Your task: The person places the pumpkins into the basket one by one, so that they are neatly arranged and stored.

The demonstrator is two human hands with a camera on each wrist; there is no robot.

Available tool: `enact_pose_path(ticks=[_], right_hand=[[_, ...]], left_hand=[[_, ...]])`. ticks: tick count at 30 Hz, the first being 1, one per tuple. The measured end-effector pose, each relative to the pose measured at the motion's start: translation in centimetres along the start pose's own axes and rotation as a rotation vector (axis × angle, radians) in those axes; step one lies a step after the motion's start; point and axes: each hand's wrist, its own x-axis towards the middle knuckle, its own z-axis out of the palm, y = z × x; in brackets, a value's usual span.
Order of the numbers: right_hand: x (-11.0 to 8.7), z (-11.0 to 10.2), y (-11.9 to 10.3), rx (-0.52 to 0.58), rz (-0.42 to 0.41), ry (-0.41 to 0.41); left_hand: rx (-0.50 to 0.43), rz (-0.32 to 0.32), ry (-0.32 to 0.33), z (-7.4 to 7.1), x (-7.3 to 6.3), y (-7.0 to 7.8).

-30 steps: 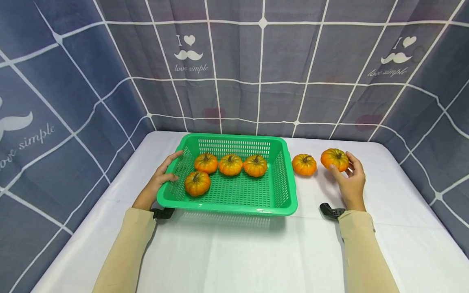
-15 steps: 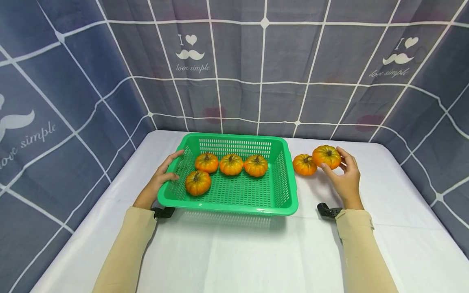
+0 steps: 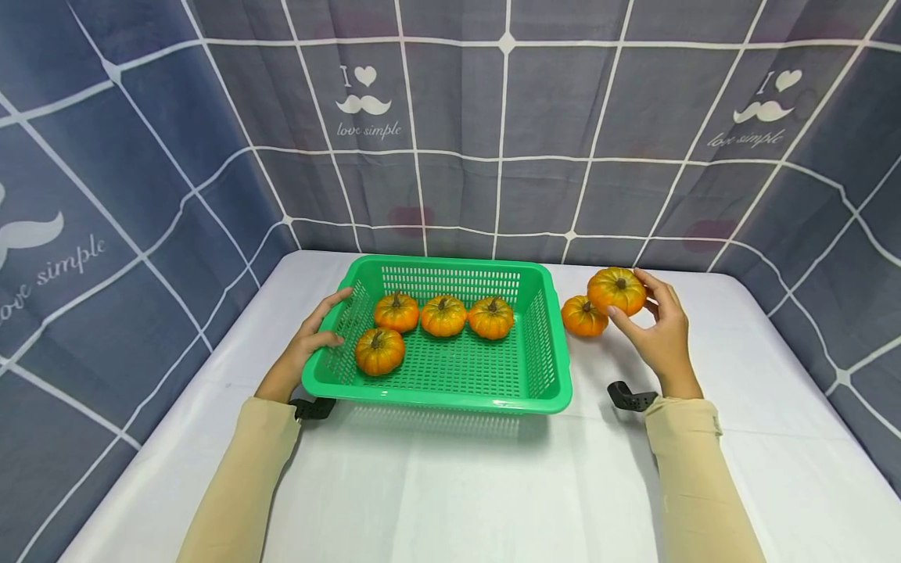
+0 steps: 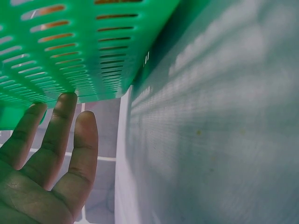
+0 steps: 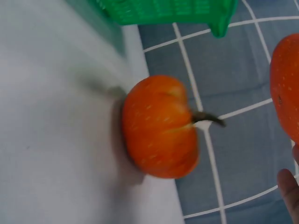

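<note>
A green slotted basket (image 3: 450,383) holds several small orange pumpkins, with three (image 3: 443,317) in a back row and one pumpkin (image 3: 379,352) at front left. My left hand (image 3: 303,352) grips its left side, thumb and a finger over the rim; in the left wrist view, other fingers (image 4: 56,135) lie against the outer wall. My right hand (image 3: 662,332) holds another pumpkin (image 3: 616,291) between thumb and fingers, above the table and right of the basket. Just below and left of it, one more pumpkin (image 3: 583,317) sits on the table, its stem showing in the right wrist view.
A white cloth covers the table (image 3: 450,493). Grey-blue checked curtains (image 3: 457,117) hang behind the table and along both sides. Each wrist wears a black camera mount (image 3: 631,396).
My right hand has carried its pumpkin leftward and slightly up, from beside the loose pumpkin to partly over it. The left hand and the basket have stayed in place.
</note>
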Motion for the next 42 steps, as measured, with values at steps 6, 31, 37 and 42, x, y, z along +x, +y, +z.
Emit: enact_pose_path(ticks=[6,31,37,42], right_hand=[[0.5,-0.1,-1.1,-0.007,-0.053,-0.048],[1.0,-0.4,-6.4,0.0,-0.198,-0.272],[1.1,-0.6,-7.3,-0.01,-0.249,-0.336],[1.2,-0.4,-7.9,-0.014,-0.274,-0.386]], left_hand=[[0.01,0.016,0.011,-0.1,0.0,0.0],[-0.033,0.007,-0.002,0.1,0.0,0.0],[-0.013,0.015,0.007,0.1,0.1,0.0],[-0.003,0.01,0.014,0.1,0.1,-0.1]])
